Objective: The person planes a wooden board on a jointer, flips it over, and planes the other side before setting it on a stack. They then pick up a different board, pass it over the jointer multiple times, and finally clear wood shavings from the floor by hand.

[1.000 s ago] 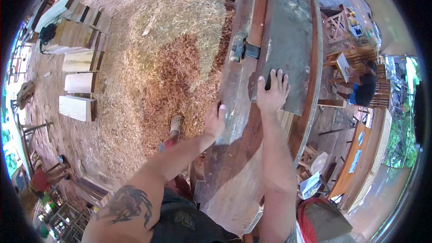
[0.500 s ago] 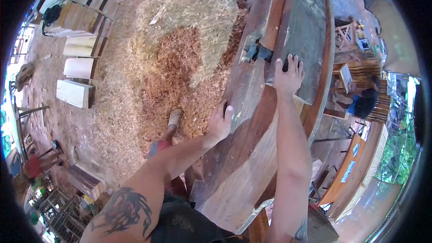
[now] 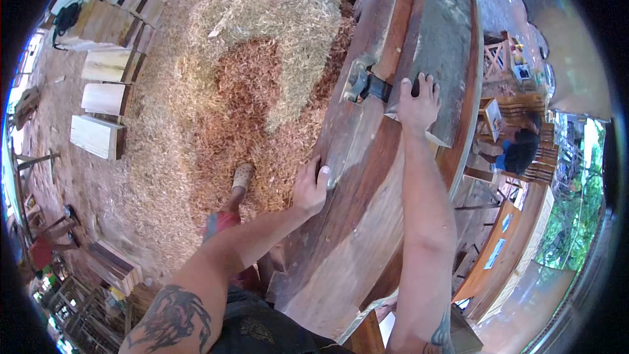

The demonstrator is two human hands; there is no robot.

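Observation:
My left hand [image 3: 310, 187] rests at the left edge of a long wooden workbench [image 3: 347, 223], thumb apart on top and fingers stretched along the side. Farther up, my right hand [image 3: 418, 106] lies with spread fingers on the near end of a thick dark wooden board [image 3: 440, 39]. A small dark spot shows between its thumb and forefinger. That board lies lengthwise on the bench's right part. Just left of my right hand, a grey and black metal fitting [image 3: 367, 85] sits on the bench against the board's side.
Wood shavings [image 3: 249, 85] cover the floor left of the bench, around my foot [image 3: 243, 176]. Cut wooden blocks [image 3: 97, 136] stand in a row at far left. On the right, a person [image 3: 521, 151] bends near slatted wood, and an orange-brown plank [image 3: 488, 249] lies nearer.
The view has shifted slightly, so the bench and floor sit a little lower and more to the left. Both hands keep nearly the same places on the wood.

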